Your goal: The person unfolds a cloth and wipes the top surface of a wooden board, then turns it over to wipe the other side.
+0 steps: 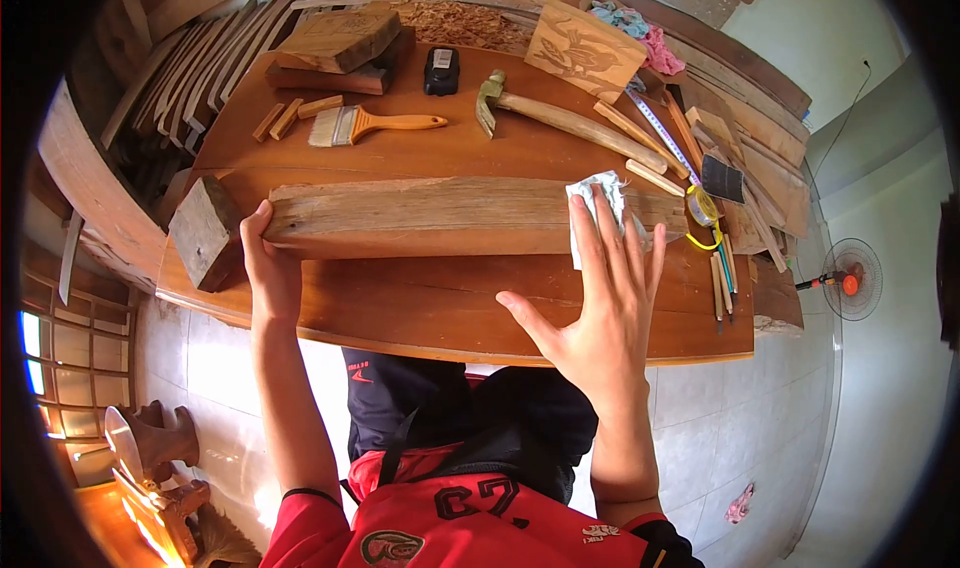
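A long, rough wooden plank (420, 213) lies across the table in front of me. My left hand (270, 268) grips its left end, thumb on the top face and the other fingers out of sight beneath or behind it. Near the plank's right end, my right hand (605, 298) lies with fingers spread over a crumpled white cloth (603, 186), pressing it flat on the wood. Just beyond my left hand, a weathered wooden block (205, 233) stands at the table's left edge.
Behind the plank are a paintbrush (370, 124), a hammer (560, 116), a black device (441, 72) and stacked blocks (340, 43). On the right lie a tape measure (702, 206), pencils (724, 278) and a black pad (722, 179). A carved panel (585, 50) leans at the back of the brown table (500, 308).
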`<act>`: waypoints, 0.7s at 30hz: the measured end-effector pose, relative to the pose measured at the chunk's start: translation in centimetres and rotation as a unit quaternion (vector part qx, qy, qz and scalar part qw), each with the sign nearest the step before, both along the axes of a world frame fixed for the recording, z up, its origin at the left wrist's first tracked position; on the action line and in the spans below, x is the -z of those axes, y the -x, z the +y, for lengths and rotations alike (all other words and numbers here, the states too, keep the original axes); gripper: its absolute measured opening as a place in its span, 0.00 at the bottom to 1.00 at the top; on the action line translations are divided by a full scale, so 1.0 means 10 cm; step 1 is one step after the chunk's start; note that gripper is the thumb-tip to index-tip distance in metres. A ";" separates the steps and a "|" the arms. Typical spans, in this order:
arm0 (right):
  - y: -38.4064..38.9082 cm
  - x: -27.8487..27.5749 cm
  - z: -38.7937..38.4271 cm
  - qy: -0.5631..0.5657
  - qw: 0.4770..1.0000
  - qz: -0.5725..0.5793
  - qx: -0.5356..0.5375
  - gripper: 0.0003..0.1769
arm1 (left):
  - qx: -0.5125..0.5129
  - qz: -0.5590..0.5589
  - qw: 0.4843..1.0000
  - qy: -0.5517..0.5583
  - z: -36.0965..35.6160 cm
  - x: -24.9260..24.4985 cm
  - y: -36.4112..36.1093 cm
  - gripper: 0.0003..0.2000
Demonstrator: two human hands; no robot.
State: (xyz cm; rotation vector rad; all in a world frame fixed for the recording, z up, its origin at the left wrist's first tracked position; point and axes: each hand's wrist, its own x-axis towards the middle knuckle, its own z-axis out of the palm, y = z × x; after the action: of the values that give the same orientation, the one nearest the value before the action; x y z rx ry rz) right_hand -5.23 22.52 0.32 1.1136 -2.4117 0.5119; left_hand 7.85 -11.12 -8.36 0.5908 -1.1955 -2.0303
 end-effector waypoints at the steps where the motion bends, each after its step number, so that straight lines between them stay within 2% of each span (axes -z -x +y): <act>1: -0.01 0.00 -0.02 0.000 1.000 -0.002 -0.003 0.59 | -0.002 -0.003 1.000 -0.002 0.01 0.00 0.00 0.24; 21: -0.10 -0.01 -0.18 -0.005 1.000 0.000 -0.024 0.59 | -0.001 -0.015 1.000 0.000 0.12 -0.13 0.01 0.22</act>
State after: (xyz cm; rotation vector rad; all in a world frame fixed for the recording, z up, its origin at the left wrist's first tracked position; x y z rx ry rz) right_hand -4.19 20.71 0.43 1.1789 -2.3956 0.5159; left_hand 7.72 -9.95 -7.11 0.6247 -1.2116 -2.0268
